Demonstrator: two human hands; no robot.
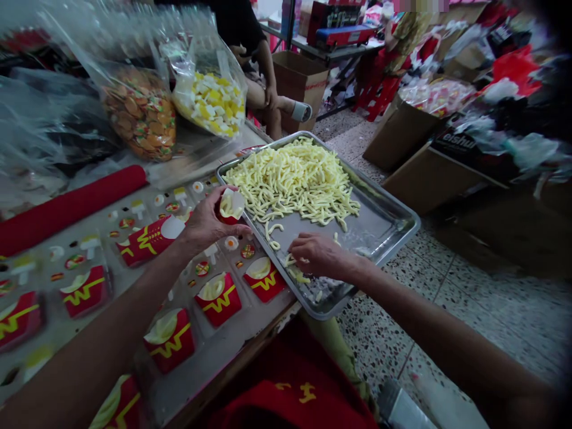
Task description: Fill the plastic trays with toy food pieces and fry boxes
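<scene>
My left hand (207, 217) is wrapped round a small red fry carton (231, 205) with pale yellow strips inside it, held over the near left rim of the tray. A metal tray (379, 229) holds a heap of pale yellow toy fries (295, 176). Down in the tray's near corner, my right hand (317, 255) has its fingers curled together at a few loose strips; whether it pinches one is hidden. Filled red cartons with a yellow W, such as one carton (218, 298), lie in clear plastic moulds (179, 286) on the table.
Behind the moulds stand a bag of brown round pieces (140, 113) and a bag of yellow and white pieces (214, 104). A red roll (71, 205) lies at the left. Cardboard boxes (402, 128) stand on the floor at right. Another person (263, 65) sits beyond the table.
</scene>
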